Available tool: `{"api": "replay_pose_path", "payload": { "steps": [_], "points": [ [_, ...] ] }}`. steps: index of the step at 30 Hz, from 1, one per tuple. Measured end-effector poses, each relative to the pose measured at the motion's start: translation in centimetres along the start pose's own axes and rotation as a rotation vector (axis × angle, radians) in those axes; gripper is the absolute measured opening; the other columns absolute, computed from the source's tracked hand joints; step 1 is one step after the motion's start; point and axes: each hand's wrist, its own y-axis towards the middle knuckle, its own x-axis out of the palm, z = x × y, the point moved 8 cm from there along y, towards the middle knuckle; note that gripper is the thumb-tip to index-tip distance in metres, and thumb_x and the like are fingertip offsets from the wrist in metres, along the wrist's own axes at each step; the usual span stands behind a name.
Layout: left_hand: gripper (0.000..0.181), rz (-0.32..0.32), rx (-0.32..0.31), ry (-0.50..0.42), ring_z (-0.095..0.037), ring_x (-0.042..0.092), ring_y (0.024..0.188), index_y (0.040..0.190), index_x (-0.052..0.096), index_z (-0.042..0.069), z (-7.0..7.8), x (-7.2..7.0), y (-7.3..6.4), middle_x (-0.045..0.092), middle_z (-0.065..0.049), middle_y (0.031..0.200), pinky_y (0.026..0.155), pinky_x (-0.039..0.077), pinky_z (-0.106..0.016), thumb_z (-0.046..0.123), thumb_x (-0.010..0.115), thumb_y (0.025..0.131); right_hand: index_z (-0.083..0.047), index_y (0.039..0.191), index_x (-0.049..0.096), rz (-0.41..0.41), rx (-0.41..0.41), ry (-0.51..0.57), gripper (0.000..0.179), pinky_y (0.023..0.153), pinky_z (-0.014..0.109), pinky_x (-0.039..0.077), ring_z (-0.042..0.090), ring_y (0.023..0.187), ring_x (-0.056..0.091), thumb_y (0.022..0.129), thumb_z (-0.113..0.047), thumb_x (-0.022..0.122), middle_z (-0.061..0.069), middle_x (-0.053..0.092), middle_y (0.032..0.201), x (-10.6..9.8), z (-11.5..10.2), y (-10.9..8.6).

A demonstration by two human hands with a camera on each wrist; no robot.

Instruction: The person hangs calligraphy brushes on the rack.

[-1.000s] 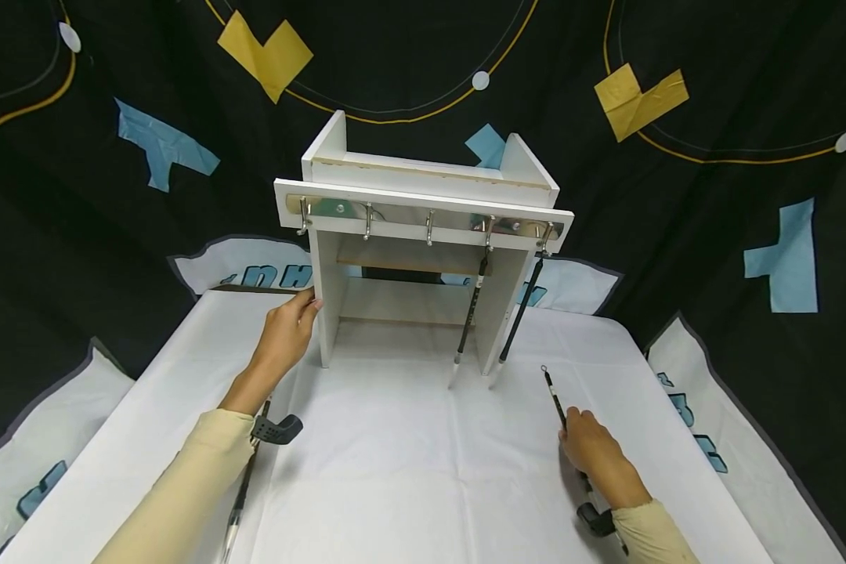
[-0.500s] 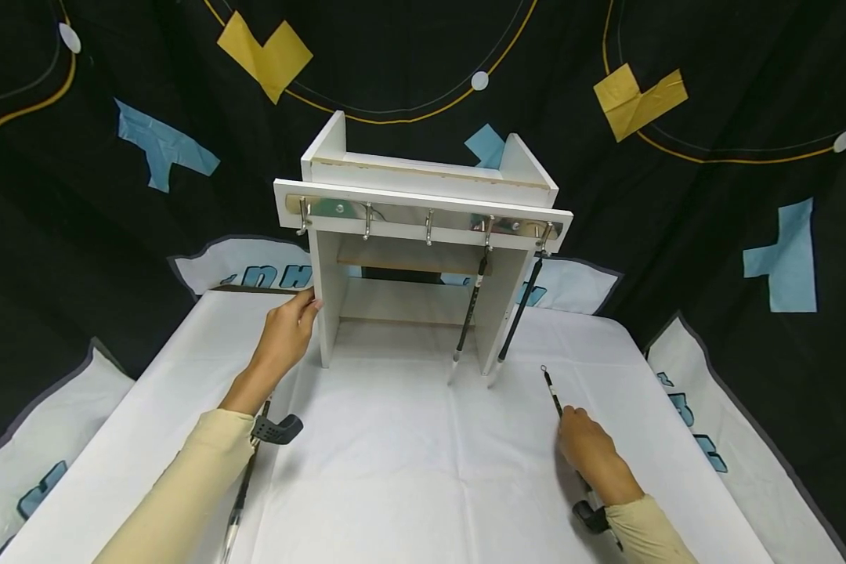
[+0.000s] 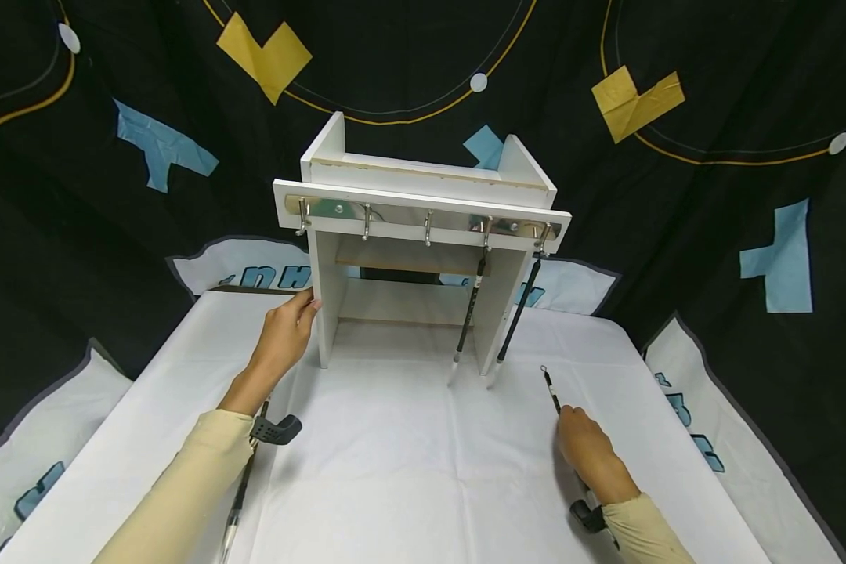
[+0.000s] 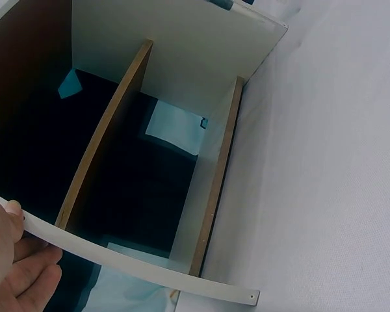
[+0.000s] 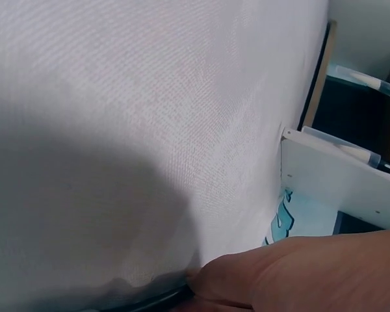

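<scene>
A small white shelf unit (image 3: 327, 298) stands on the table, with a hook rail (image 3: 402, 213) across its upper front. My left hand (image 3: 285, 337) holds the front edge of its left side panel; in the left wrist view, thumb and fingers (image 4: 36, 276) lie on either side of the panel edge. My right hand (image 3: 595, 454) grips a dark-handled brush (image 3: 551, 390) low over the table at the right, its ring end pointing towards the shelf. Two similar brushes hang from the rail's rightmost hooks: one inner brush (image 3: 471, 309) and one outer brush (image 3: 518, 313), clear-capped pale tips down.
Another dark brush (image 3: 242, 493) lies on the table at the left, partly beneath my left forearm. White cloth (image 3: 395, 470) covers the table. A black curtain (image 3: 409, 47) with tape pieces and a yellow cord hangs behind. Three hooks on the rail's left carry nothing.
My right hand has shifted very slightly left with the brush in it. The left hand stays on the side panel, and the hanging brushes barely move.
</scene>
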Motion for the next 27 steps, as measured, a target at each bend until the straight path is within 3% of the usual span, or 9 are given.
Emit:
{"api": "replay_pose_path", "payload": {
  "steps": [8,13,17,22,27],
  "points": [
    [0.044,-0.002,-0.003,0.007,-0.051,0.062,0.128,0.152,0.050,-0.004,0.0,0.0,0.0,0.060,-0.030,0.144,0.102,0.053,-0.064,0.019,0.044,0.116,0.018,0.116,0.055,-0.055,0.039,0.031,0.018,0.072,0.048,0.059,0.038,0.085,0.067,0.099,0.011,0.053,0.025,0.062,0.096,0.4,1.0,0.7],
    [0.044,0.003,0.005,0.006,-0.051,0.062,0.128,0.152,0.050,-0.004,0.0,-0.1,0.0,0.061,-0.031,0.144,0.102,0.053,-0.065,0.019,0.044,0.116,0.015,0.111,0.057,-0.052,0.042,0.071,0.015,0.066,0.044,0.057,0.033,0.078,0.065,0.099,0.006,0.058,0.021,0.062,0.090,0.1,1.4,0.7],
    [0.043,0.003,0.007,0.003,-0.051,0.062,0.127,0.152,0.050,-0.004,0.1,-0.1,0.0,0.061,-0.031,0.143,0.102,0.053,-0.065,0.019,0.044,0.116,0.013,0.107,0.058,-0.001,0.028,0.114,0.014,0.063,0.044,0.056,0.032,0.075,0.064,0.098,0.004,0.061,0.019,0.062,0.086,-0.8,1.1,0.3],
    [0.044,0.000,0.000,0.001,-0.051,0.062,0.128,0.153,0.049,-0.004,0.1,-0.1,0.0,0.060,-0.031,0.144,0.102,0.053,-0.065,0.020,0.044,0.116,0.018,0.121,0.058,0.107,0.017,0.194,0.029,0.069,0.050,0.058,0.036,0.081,0.068,0.098,0.002,0.064,0.023,0.067,0.092,-2.9,0.3,-0.3],
    [0.045,0.000,-0.004,-0.001,-0.051,0.061,0.129,0.153,0.049,-0.004,0.0,-0.1,0.0,0.059,-0.031,0.145,0.102,0.053,-0.065,0.019,0.044,0.116,0.017,0.126,0.058,0.240,-0.014,0.256,0.033,0.069,0.052,0.057,0.036,0.081,0.067,0.098,0.001,0.063,0.023,0.068,0.095,-5.0,-0.9,-1.4]
  ]
}}
